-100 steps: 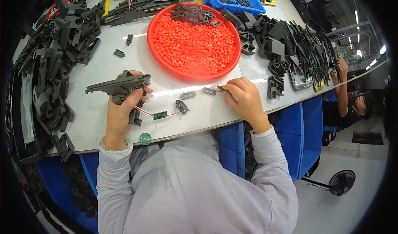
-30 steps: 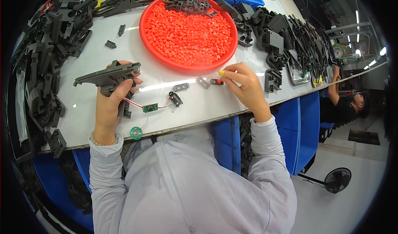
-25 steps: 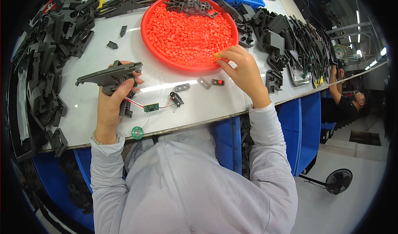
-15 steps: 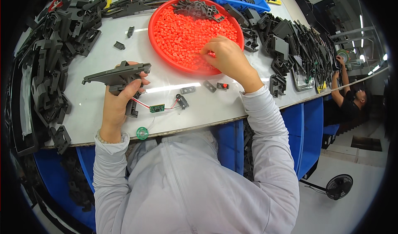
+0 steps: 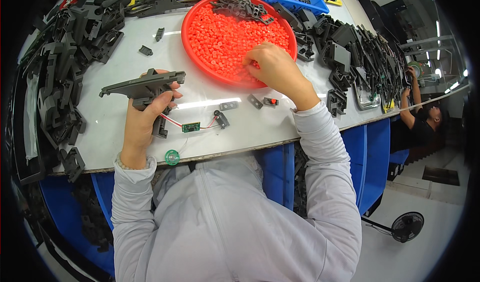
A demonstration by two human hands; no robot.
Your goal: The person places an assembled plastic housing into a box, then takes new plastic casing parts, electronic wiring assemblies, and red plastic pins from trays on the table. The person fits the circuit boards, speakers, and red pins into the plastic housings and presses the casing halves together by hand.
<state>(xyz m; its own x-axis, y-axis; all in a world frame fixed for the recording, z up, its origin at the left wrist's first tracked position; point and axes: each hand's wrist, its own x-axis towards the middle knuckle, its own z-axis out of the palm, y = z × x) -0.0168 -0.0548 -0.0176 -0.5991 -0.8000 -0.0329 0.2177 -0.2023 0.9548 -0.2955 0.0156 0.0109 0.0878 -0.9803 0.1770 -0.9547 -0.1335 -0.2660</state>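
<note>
My left hand (image 5: 143, 124) is closed round a dark grey plastic housing (image 5: 145, 87), shaped like part of a toy gun, above the table. Red and white wires run from beneath it to a small green circuit board (image 5: 191, 127), then to a small dark part (image 5: 221, 119). A round green disc (image 5: 172, 157) on a thin wire lies at the table's front edge. My right hand (image 5: 274, 67) reaches into a round red tray (image 5: 192, 57) of small red plastic pieces (image 5: 220, 47). Its fingers are pinched among them; whether they grip a piece is hidden.
Dark plastic parts are heaped at the left (image 5: 65, 82) and right (image 5: 340, 57). Small grey pieces (image 5: 255, 101) lie before the tray, one with a red piece in it. A blue bin (image 5: 305, 4) stands behind. Another person (image 5: 425, 124) works at the far right.
The view has shifted very slightly. Both hands keep nearly the same pose, the left on the grey housing and the right among the red pieces.
</note>
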